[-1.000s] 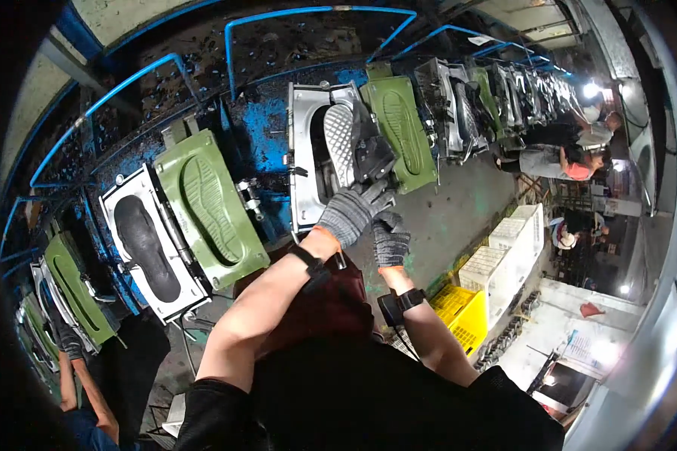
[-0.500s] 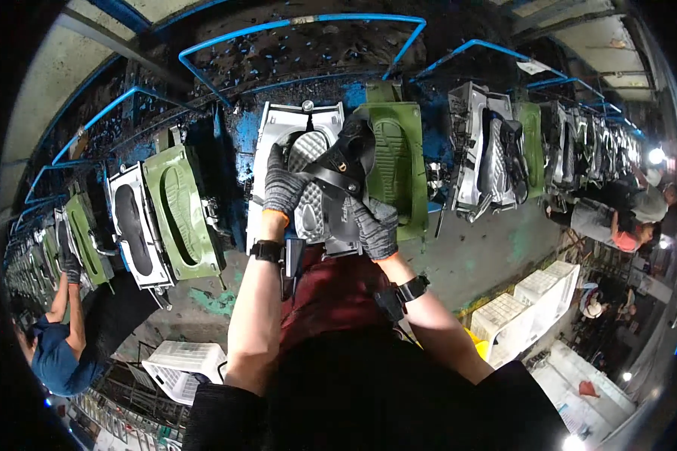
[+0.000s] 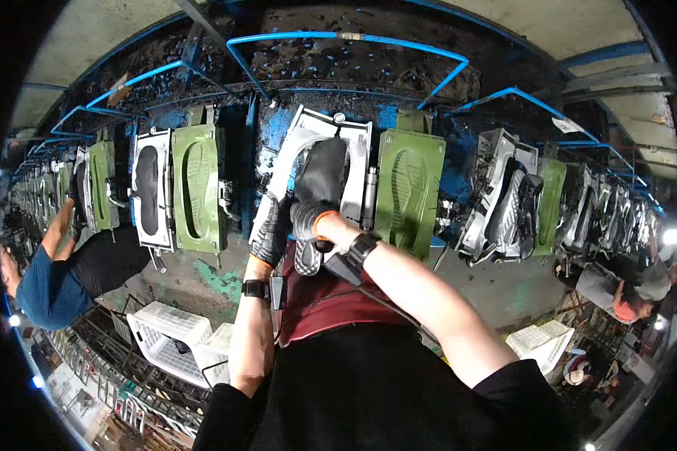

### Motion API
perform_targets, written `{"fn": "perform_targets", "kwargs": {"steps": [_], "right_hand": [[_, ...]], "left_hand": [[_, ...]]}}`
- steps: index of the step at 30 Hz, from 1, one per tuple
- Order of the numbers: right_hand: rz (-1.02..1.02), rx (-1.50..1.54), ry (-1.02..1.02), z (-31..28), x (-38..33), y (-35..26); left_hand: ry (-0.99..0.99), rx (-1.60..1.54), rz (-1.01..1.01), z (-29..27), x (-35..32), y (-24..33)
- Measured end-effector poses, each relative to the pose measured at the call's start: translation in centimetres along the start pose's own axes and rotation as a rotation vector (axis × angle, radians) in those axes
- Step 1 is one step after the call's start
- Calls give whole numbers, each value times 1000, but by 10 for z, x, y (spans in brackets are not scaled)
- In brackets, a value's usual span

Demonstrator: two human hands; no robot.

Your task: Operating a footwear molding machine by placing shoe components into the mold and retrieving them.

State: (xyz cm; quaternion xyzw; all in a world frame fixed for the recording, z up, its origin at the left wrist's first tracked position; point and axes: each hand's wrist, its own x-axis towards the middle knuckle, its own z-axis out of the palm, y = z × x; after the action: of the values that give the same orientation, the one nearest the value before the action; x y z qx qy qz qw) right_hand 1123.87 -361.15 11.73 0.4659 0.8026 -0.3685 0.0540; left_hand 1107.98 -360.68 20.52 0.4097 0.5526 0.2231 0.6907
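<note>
A black sandal upper [image 3: 322, 171] lies over a quilted grey foot-shaped form [image 3: 307, 259] in the silver mould half [image 3: 357, 143] before me. The form's quilted heel end shows below my hands. My right hand [image 3: 308, 218], in a dark grey knit glove, is closed on the near end of the upper, its forearm crossing from the right. Close against it on the left, my gloved left hand [image 3: 272, 229] has its fingers together along the edge of the upper and form; its fingertips are partly hidden. The green mould half [image 3: 408, 184] with a sole-shaped hollow adjoins the silver half.
More moulds stand in a row: an open green mould [image 3: 198, 188] at left, a silver mould [image 3: 504, 195] at right. Blue rails [image 3: 346, 35] run behind. White crates [image 3: 169, 338] stand behind me. A person in blue [image 3: 60, 282] works at far left.
The strapped black upper has gone from above the form to lying over it. My hands have moved down toward its near end, the right one leftward. The view has swung.
</note>
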Motion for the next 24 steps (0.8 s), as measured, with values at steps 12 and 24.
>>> {"fn": "perform_targets", "kwargs": {"steps": [12,24], "right_hand": [[877,375,331,-54,-68,-53],[817,665,979,-30,-68,-8]], "left_hand": [[298,12,5,18,41,-35],[177,0,118,66,120,28]]}}
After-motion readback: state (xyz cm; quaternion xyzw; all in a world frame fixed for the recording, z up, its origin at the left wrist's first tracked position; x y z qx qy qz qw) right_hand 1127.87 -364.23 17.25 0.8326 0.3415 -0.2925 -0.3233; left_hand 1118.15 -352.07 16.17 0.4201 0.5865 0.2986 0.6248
